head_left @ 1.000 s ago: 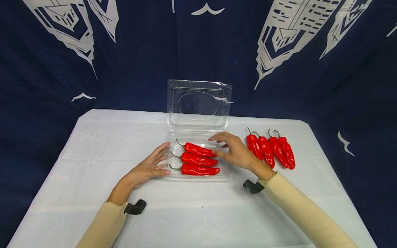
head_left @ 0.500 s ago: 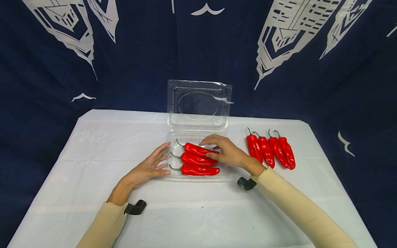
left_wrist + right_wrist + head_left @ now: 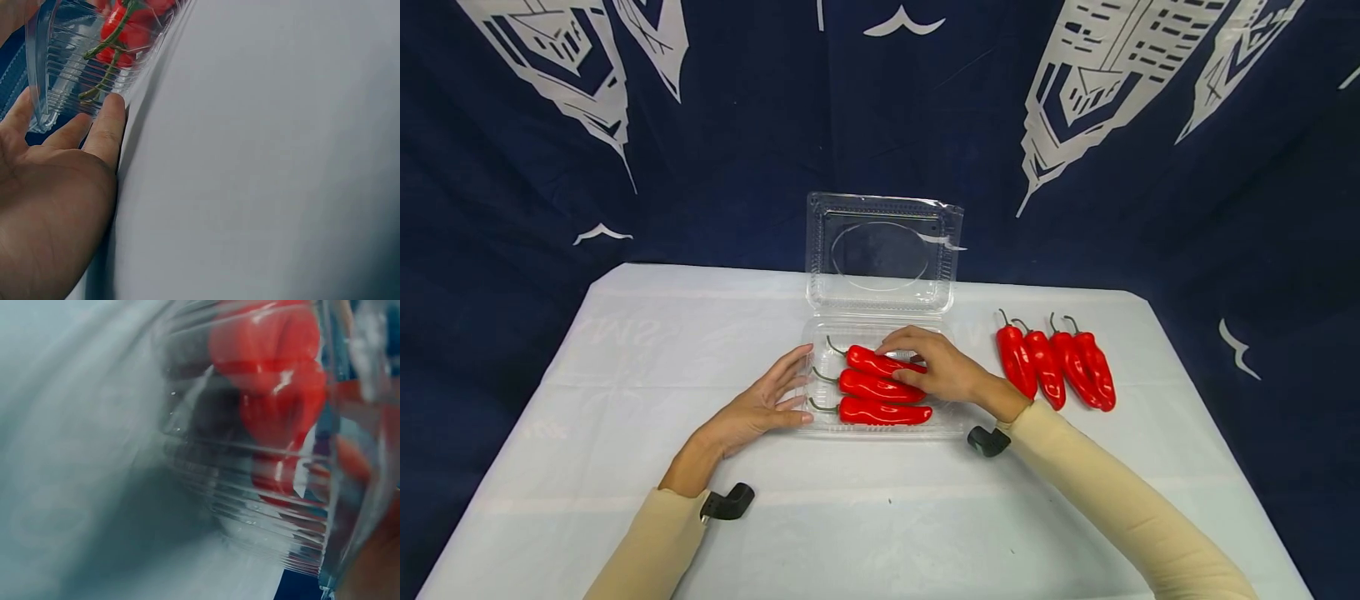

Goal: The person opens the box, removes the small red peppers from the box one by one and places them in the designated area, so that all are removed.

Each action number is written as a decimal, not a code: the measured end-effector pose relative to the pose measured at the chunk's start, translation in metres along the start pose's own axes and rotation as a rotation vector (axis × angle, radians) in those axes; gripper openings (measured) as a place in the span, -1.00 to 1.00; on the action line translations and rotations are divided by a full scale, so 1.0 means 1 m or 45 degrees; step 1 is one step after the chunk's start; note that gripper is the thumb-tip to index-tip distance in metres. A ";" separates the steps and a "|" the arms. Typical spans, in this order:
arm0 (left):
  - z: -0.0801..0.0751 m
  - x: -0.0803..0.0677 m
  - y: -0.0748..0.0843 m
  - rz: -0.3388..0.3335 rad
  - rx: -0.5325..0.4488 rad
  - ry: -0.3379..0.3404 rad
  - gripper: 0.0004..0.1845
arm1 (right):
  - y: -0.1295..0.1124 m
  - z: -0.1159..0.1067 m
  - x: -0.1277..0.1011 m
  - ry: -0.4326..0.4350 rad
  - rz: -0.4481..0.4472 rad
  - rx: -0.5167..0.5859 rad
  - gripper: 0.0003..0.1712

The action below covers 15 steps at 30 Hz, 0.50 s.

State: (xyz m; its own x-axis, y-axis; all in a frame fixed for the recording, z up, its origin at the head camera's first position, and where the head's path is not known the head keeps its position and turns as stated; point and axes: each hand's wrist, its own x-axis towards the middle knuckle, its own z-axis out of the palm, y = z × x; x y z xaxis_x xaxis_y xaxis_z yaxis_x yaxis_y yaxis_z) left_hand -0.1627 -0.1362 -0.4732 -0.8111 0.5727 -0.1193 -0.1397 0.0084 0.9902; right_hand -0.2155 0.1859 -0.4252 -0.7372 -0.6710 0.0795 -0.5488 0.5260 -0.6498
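Observation:
A clear plastic clamshell box (image 3: 951, 425) has its lid (image 3: 880, 287) raised at the back. Three glossy red peppers lie across its base, stems to the left: a far pepper (image 3: 871, 360), a middle pepper (image 3: 876, 386) and a near pepper (image 3: 880, 411). My right hand (image 3: 951, 367) reaches over the box's right side, fingers and thumb curled about the far pepper's tip end, which they partly hide. With fingers extended, my left hand (image 3: 760, 404) rests along the box's left wall. The left wrist view has its fingertips (image 3: 112, 106) right at the wall, beside the green stems (image 3: 106, 81).
Several more red peppers (image 3: 1051, 367) lie in a row on the white-covered table (image 3: 700, 333), right of the box. A dark blue cloth (image 3: 737, 150) with pale printed towers hangs behind the table. Each sleeve cuff carries a small black camera (image 3: 988, 442).
My right hand has moved left and closed in around the far pepper's tip end. My left hand stays at the box's left side.

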 end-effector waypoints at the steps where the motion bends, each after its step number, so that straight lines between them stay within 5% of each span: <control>1: 0.000 0.000 0.000 0.001 0.000 0.001 0.10 | 0.000 0.000 0.000 -0.005 0.003 -0.005 -0.54; 15: -0.001 -0.001 -0.001 -0.004 -0.011 0.008 0.12 | 0.002 0.004 0.002 -0.086 0.033 -0.080 -0.51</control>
State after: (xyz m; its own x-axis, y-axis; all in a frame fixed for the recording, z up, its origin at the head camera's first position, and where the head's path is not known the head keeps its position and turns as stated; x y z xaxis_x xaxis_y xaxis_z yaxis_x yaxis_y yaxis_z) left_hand -0.1620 -0.1374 -0.4742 -0.8142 0.5675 -0.1228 -0.1469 0.0033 0.9891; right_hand -0.2167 0.1838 -0.4295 -0.7244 -0.6893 0.0110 -0.5552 0.5738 -0.6021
